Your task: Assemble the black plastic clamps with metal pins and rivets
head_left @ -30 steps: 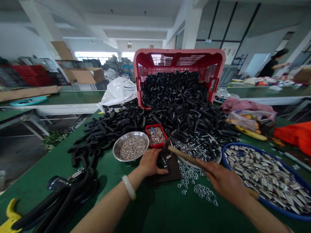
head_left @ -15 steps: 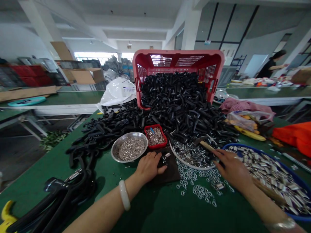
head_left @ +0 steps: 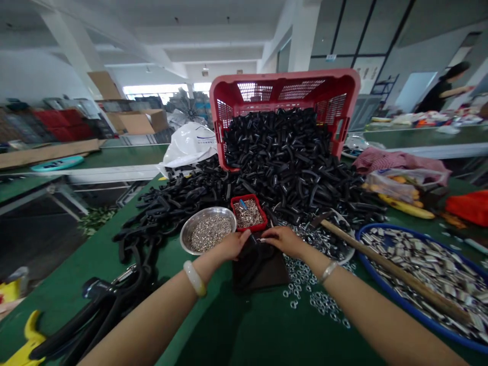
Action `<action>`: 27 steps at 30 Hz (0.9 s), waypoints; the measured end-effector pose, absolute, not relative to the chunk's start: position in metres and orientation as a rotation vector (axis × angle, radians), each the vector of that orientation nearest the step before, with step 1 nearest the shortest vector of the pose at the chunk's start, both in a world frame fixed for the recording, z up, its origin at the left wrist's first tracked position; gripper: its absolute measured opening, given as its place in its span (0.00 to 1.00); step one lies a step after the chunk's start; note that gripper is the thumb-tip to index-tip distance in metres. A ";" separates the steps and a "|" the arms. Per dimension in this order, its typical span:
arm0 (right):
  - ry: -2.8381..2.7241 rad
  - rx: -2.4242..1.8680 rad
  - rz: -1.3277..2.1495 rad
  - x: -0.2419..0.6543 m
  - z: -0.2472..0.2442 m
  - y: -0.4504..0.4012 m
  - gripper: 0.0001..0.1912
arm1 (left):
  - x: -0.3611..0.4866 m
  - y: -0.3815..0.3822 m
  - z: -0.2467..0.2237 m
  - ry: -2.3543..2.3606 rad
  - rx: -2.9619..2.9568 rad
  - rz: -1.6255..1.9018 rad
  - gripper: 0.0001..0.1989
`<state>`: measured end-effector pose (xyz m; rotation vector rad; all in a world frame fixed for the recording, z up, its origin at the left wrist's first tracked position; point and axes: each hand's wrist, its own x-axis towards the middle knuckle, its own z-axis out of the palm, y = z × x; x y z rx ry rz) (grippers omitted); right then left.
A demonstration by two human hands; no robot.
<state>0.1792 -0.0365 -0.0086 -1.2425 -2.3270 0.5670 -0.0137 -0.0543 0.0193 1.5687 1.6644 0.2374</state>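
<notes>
Holding the black part at its upper end, your left hand keeps a narrow grip, thumb and fingers close about it. Your right hand meets it from the other side, its grip also narrow, fingertips at a small metal piece on that part; whether they pinch it or only touch it, you cannot be told from this view. The black part lies over a dark pad on the green table, between your 2 hands.

Just beyond your left hand stands a metal bowl of small pins, and beside it a red tray of similar pieces. To your right, the hammer lies untouched, its head over the white plate of fittings and its handle across the blue basin of metal sleeves. Loose nuts lie on the table near the pad. Facing you, a pink crate lies tipped on its side, black parts heaped in and before it.
</notes>
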 end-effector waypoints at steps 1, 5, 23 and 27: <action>-2.367 -1.258 0.521 0.178 -0.010 -0.037 0.09 | -0.012 -0.057 0.014 1.723 1.735 0.235 0.23; -2.429 -1.321 0.446 0.170 -0.010 -0.043 0.08 | -0.011 -0.071 -0.002 1.857 2.216 0.321 0.25; -2.221 -1.857 0.380 0.081 -0.008 0.073 0.14 | -0.015 -0.068 -0.014 1.757 2.181 0.454 0.24; -2.125 -1.828 0.425 0.088 -0.008 0.076 0.11 | -0.015 -0.069 -0.018 1.714 2.223 0.490 0.25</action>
